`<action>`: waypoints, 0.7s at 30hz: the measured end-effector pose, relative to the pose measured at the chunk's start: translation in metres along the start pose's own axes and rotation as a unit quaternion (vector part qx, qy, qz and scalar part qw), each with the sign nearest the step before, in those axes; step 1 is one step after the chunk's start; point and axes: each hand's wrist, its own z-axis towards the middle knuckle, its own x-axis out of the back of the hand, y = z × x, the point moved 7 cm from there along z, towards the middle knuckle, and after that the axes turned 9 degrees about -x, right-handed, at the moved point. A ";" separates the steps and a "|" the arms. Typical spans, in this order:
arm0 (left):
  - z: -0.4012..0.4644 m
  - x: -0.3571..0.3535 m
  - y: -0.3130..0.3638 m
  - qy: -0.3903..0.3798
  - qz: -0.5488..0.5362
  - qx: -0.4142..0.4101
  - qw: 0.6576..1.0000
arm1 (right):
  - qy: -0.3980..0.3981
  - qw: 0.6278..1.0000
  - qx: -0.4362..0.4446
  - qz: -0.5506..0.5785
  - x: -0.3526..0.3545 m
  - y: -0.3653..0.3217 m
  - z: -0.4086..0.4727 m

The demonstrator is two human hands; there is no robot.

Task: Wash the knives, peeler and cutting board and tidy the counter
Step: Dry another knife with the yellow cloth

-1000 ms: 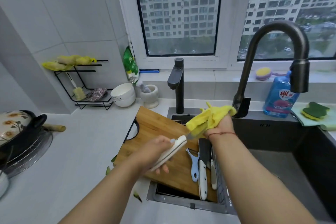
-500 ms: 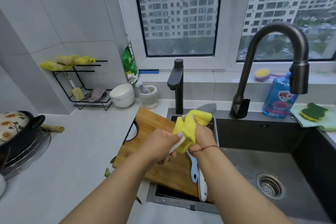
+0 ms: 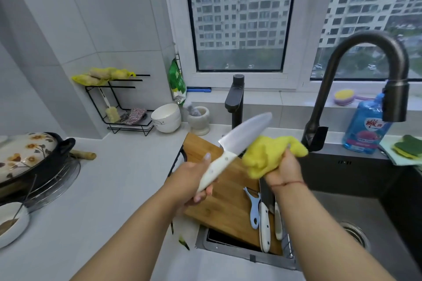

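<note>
My left hand (image 3: 190, 183) grips the white handle of a wide-bladed knife (image 3: 245, 133), blade raised up and to the right above the wooden cutting board (image 3: 225, 205). Just right of the blade, my right hand (image 3: 283, 170) holds a bunched yellow cloth (image 3: 268, 154), apart from the steel. On the board's right part lie a light blue peeler (image 3: 253, 210) and two more white-handled knives (image 3: 265, 226), partly hidden by my right forearm. The board rests over the left end of the sink.
The dark sink basin (image 3: 356, 217) with its drain lies to the right, under a tall dark faucet (image 3: 356, 75). A blue soap bottle (image 3: 363, 130) and green sponge (image 3: 408, 147) sit behind. White bowls (image 3: 166, 117), a mortar (image 3: 198, 120), a rack and a flowered pot (image 3: 27, 155) stand left. Green scraps (image 3: 183, 242) lie on the counter.
The cloth wiped along the blade and has come off it to the right. My left hand has lifted the knife, so the whole blade now shows.
</note>
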 end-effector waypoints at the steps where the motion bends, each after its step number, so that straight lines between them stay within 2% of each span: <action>1: 0.003 0.001 0.004 0.028 -0.009 -0.001 1.000 | -0.057 0.998 -0.026 0.019 -0.014 0.017 -0.007; 3: 0.009 0.000 0.009 0.071 -0.006 0.005 0.997 | -0.119 0.988 -0.095 0.031 -0.035 0.051 -0.017; 6: 0.016 0.001 0.008 0.127 0.025 0.026 0.991 | -0.143 0.978 -0.153 -0.011 -0.058 0.079 -0.028; 8: 0.018 0.003 0.005 0.144 0.033 0.035 0.988 | -0.108 0.985 -0.133 -0.013 -0.061 0.077 -0.031; 11: 0.010 0.001 -0.004 0.130 0.041 0.072 0.988 | -0.056 0.997 -0.048 -0.015 -0.057 0.057 -0.028; 13: 0.005 0.000 -0.014 0.132 0.014 0.078 0.988 | -0.043 0.998 -0.026 -0.022 -0.055 0.053 -0.025; 16: 0.002 0.003 -0.020 0.157 -0.020 0.050 0.986 | -0.050 0.997 -0.025 -0.045 -0.063 0.061 -0.033; 21: 0.004 0.012 -0.027 0.162 -0.024 0.051 0.985 | -0.061 0.991 -0.058 -0.104 -0.079 0.091 -0.044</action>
